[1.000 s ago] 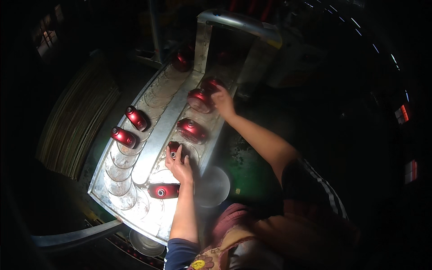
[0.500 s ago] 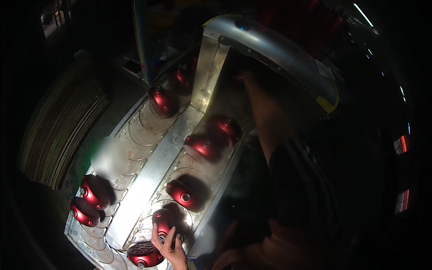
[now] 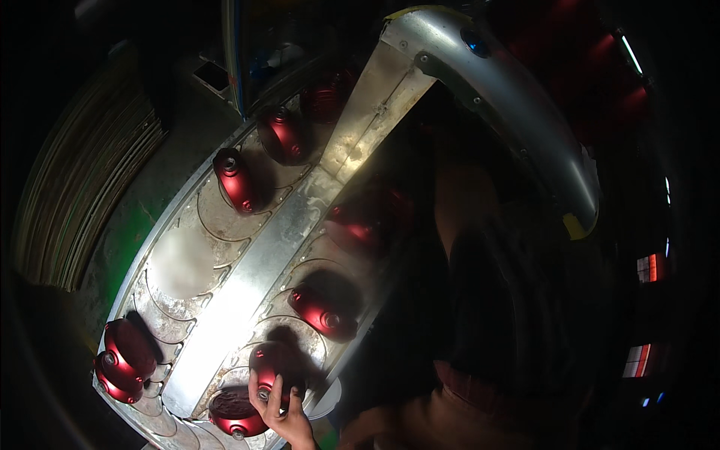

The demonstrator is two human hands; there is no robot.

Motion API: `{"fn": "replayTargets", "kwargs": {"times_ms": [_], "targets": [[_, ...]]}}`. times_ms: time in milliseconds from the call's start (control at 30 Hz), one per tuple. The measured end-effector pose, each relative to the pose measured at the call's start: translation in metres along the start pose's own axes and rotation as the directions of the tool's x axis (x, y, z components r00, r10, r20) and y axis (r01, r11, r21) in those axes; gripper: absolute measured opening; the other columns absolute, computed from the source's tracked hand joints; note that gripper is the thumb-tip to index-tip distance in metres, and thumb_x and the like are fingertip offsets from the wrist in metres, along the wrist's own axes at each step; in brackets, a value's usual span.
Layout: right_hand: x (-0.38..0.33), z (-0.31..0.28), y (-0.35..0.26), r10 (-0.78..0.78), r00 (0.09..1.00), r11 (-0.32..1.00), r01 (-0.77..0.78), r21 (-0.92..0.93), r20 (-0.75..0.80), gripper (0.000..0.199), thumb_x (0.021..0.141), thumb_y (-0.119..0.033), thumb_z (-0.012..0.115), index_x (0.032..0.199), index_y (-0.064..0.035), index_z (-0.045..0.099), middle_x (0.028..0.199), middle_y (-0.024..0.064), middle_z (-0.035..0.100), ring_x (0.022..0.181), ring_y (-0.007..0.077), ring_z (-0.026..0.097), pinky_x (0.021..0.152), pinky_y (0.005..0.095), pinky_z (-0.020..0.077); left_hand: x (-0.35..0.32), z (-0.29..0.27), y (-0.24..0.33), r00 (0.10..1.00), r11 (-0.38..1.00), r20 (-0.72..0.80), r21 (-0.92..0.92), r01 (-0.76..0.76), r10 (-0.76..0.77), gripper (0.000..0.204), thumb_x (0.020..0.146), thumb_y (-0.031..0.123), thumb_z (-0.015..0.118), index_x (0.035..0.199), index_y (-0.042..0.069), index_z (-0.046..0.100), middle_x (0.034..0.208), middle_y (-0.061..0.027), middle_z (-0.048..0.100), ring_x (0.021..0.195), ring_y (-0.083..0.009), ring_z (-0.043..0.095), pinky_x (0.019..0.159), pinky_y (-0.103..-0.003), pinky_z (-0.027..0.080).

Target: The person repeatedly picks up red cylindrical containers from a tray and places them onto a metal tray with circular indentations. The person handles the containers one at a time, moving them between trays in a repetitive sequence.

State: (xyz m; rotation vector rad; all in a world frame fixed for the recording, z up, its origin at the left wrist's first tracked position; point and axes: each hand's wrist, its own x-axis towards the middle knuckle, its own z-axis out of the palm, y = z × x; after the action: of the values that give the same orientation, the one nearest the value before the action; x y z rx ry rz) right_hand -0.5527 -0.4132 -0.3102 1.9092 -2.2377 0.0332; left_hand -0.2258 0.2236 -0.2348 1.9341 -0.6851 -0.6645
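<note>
My left hand (image 3: 283,411) comes in at the lower edge, its fingers curled round the lower end of a red rounded metal shell (image 3: 274,366) with a round fitting on it. Just below and left of that hand sits another red shell (image 3: 238,424), its hollow dark side up. Further up the same lane lie two more shells, a tilted one (image 3: 326,313) and a dim one (image 3: 367,217). My right forearm (image 3: 465,199) reaches up toward the metal hood (image 3: 510,105). Darkness hides the right hand and anything in it.
A looped conveyor of scalloped metal plates (image 3: 161,307) runs round a bright flat centre strip (image 3: 217,330). Several red shells (image 3: 234,180) ride its left lane. A metal post (image 3: 375,112) stands under the hood. Stacked sheets (image 3: 82,172) lie left. A pale blurred patch (image 3: 182,262) covers part of the conveyor.
The view has shifted, with the hood now further right. Shells in the left lane have travelled nearer. My left hand stays on its shell; my right forearm sits lower and darker, its hand lost from sight.
</note>
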Motion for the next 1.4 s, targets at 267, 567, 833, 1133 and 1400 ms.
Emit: {"fn": "replayTargets", "kwargs": {"times_ms": [267, 567, 833, 1133, 1400], "targets": [[-0.047, -0.017, -0.001, -0.037, 0.999, 0.995, 0.037, -0.092, 0.000, 0.033, 0.094, -0.029, 0.058, 0.117, -0.0068, 0.065, 0.101, 0.0146, 0.069, 0.089, 0.0255, 0.068, 0.086, 0.0377, 0.0529, -0.005, 0.022, 0.034, 0.988, 0.987, -0.011, 0.045, -0.155, 0.156, 0.051, 0.068, -0.008, 0.076, 0.116, 0.010, 0.073, 0.140, -0.0150, 0.052, 0.125, -0.0325, 0.049, 0.104, -0.041, 0.038], [-0.215, -0.083, -0.017, -0.151, 0.961, 0.470, 0.276, 0.838, -0.232, 0.064, 0.071, -0.029, 0.083, 0.121, 0.0020, 0.058, 0.117, 0.0198, 0.063, 0.111, 0.0341, 0.059, 0.097, 0.0414, 0.0469, 0.010, 0.077, 0.067, 0.961, 0.942, -0.013, 0.201, -0.269, 0.277, 0.056, 0.079, -0.002, 0.073, 0.129, 0.020, 0.065, 0.144, -0.0073, 0.046, 0.128, -0.0291, 0.041, 0.106, -0.038, 0.037], [-0.284, -0.072, -0.014, -0.158, 0.971, 0.643, 0.240, 0.727, -0.181, 0.092, 0.063, -0.025, 0.090, 0.136, 0.0054, 0.042, 0.134, 0.0266, 0.049, 0.127, 0.0401, 0.046, 0.108, 0.0435, 0.0389, 0.020, 0.073, 0.052, 0.874, 0.853, 0.219, 0.212, -0.477, 0.434, 0.059, 0.076, -0.013, 0.058, 0.120, 0.023, 0.070, 0.142, -0.0059, 0.049, 0.130, -0.0354, 0.040, 0.109, -0.042, 0.037], [-0.283, -0.088, -0.007, -0.028, 0.999, 0.771, -0.003, 0.637, 0.039, 0.083, 0.063, -0.023, 0.089, 0.130, 0.0027, 0.047, 0.126, 0.0249, 0.054, 0.123, 0.0389, 0.049, 0.104, 0.0438, 0.0416, 0.038, 0.096, 0.077, 0.932, 0.934, 0.102, 0.054, -0.354, 0.347, 0.043, 0.076, 0.001, 0.074, 0.117, 0.011, 0.071, 0.100, -0.0062, 0.069, 0.101, -0.0255, 0.058, 0.093, -0.035, 0.047], [-0.351, -0.159, 0.015, -0.270, 0.869, 0.304, 0.485, 0.820, -0.415, 0.065, 0.076, -0.004, 0.076, 0.134, -0.0039, 0.048, 0.133, 0.0177, 0.047, 0.125, 0.0352, 0.047, 0.106, 0.0417, 0.0396, 0.020, 0.067, 0.100, 0.837, 0.838, -0.057, 0.089, -0.538, 0.544, 0.055, 0.072, -0.001, 0.075, 0.125, 0.008, 0.064, 0.129, -0.0111, 0.062, 0.116, -0.0311, 0.055, 0.099, -0.039, 0.046]]}}
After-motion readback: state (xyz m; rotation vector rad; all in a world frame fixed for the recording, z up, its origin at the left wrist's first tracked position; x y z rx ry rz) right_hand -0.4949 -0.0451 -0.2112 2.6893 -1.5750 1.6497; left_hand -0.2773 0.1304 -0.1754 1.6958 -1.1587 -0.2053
